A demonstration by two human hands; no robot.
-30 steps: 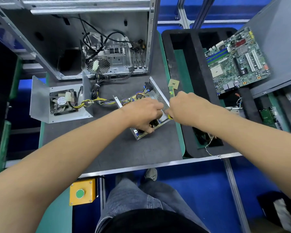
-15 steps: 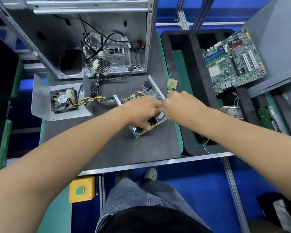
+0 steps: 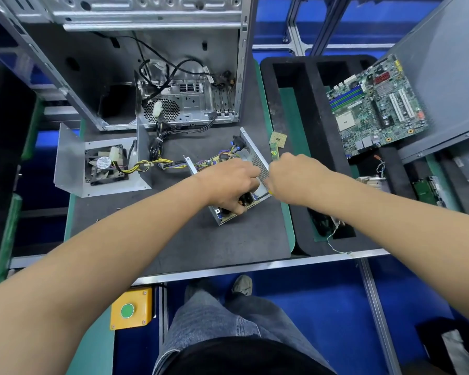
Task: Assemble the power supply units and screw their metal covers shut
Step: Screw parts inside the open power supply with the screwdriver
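Open power supply chassis lies mid-mat, long axis diagonal, near-left to far-right, mesh wall facing right. Left hand curls down over its circuit board, gripping. Right hand fisted around a yellow-handled screwdriver at the mesh wall. Fan-bearing cover sits well left, tethered by cables.

The open power supply case is bare, dull-shining sheet metal with a perforated wall, like the fan cover and the computer chassis behind it. They sit on a matt, dark grey work mat; beside it, black foam tray, rough-looking.
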